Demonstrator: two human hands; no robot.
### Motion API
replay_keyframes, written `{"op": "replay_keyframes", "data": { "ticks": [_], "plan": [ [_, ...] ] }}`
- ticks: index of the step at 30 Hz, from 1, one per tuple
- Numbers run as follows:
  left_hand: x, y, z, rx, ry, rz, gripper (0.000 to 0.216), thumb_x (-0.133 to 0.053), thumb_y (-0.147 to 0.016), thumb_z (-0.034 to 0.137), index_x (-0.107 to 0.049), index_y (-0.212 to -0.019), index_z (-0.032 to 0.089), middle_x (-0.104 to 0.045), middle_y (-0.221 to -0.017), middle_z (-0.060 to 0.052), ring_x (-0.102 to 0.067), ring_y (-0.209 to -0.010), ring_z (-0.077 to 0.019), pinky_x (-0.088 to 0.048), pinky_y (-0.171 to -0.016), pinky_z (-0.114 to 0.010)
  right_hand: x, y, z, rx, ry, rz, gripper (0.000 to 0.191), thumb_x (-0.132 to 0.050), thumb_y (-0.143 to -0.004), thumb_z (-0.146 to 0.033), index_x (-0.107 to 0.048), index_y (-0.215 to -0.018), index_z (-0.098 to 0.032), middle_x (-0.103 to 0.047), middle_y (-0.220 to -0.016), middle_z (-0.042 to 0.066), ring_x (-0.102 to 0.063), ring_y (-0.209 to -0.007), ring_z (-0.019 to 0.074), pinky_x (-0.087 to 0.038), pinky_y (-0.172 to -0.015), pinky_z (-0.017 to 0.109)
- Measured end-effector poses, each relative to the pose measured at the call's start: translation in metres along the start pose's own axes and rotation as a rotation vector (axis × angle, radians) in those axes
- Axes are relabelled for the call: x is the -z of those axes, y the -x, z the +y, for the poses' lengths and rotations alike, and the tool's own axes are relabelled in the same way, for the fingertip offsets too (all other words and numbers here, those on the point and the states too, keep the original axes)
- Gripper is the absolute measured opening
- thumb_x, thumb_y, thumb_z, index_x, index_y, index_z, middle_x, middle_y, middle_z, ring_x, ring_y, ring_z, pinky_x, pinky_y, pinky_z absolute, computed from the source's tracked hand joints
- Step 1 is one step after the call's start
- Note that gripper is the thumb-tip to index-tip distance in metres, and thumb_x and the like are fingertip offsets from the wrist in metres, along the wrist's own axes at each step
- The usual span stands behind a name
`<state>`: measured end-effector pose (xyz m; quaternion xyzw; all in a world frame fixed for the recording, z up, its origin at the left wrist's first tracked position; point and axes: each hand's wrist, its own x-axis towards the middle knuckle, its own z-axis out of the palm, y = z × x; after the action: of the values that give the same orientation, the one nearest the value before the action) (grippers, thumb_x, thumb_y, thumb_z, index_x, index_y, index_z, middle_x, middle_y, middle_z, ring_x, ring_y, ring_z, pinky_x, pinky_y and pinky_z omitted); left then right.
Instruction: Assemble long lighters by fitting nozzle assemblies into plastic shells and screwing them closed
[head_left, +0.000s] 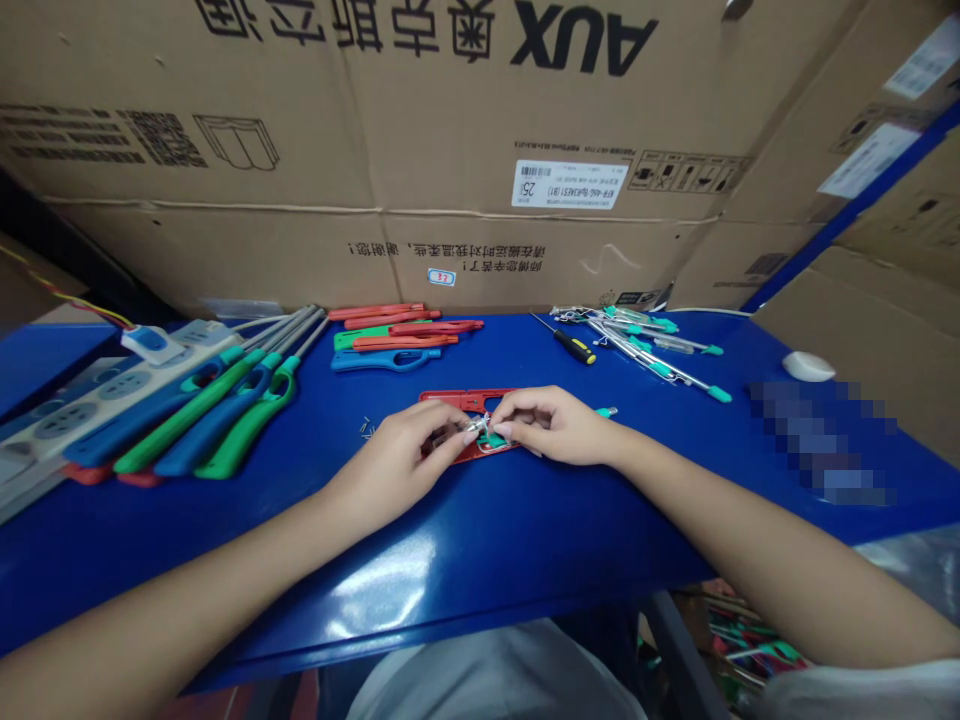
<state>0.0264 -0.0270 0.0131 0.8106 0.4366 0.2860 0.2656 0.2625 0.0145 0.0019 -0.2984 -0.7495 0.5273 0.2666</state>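
The red case [448, 395] lies on the blue bench [480, 530]. Over it, the left hand [409, 448] pinches a shiny bit [475, 425] — the right hand [559, 424] is at a green bit [495, 440], but I can't tell if it grips. Little screws [366, 431] lie left of the case, and a screwdriver [576, 346] behind it, to the right.

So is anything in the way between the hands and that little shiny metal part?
Nothing visible is. The left hand has the small metal part at its fingertips, and the right hand is close beside it, above the red casing. The screwdriver lies farther back, out of the way.
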Motion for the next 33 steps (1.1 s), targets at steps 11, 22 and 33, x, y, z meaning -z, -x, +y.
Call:
{"op": "replay_keyframes", "data": {
  "ticks": [11, 22, 33],
  "plan": [
    [-0.0008, -0.0003, -0.0032, -0.008, -0.005, 0.005, 0.026, -0.054, -0.101, 0.040, -0.071, -0.099, 0.020, -0.072, -0.095, -0.004, -0.063, -0.077, -0.0173, -0.049, -0.076, -0.029, 0.0021, -0.0015, 0.0090, -0.086, -0.061, 0.068, 0.033, -0.071, -0.088, -0.047, -0.068, -0.093, -0.014, -0.058, -0.063, -0.004, -0.047, -0.044, 0.0059, -0.036, -0.040, 0.019],
    [-0.0018, -0.0007, -0.0059, -0.028, -0.015, 0.019, 0.026, -0.054, -0.101, 0.040, -0.071, -0.099, 0.020, -0.071, -0.096, -0.004, -0.063, -0.078, -0.0176, -0.049, -0.077, -0.029, 0.0044, -0.0043, 0.0088, 0.016, 0.035, 0.080, 0.030, -0.072, -0.087, -0.044, -0.072, -0.086, -0.014, -0.070, -0.083, 0.005, -0.060, -0.072, 0.0127, -0.049, -0.066, 0.026],
    [-0.0023, -0.0005, -0.0049, -0.045, -0.036, 0.008, 0.025, -0.054, -0.101, 0.039, -0.070, -0.099, 0.020, -0.071, -0.095, -0.004, -0.064, -0.079, -0.0176, -0.049, -0.075, -0.028, 0.0053, -0.0033, 0.0087, 0.035, 0.041, 0.051, 0.029, -0.070, -0.089, -0.043, -0.073, -0.087, -0.014, -0.070, -0.085, 0.005, -0.060, -0.074, 0.0133, -0.049, -0.069, 0.027]
  ]
}}
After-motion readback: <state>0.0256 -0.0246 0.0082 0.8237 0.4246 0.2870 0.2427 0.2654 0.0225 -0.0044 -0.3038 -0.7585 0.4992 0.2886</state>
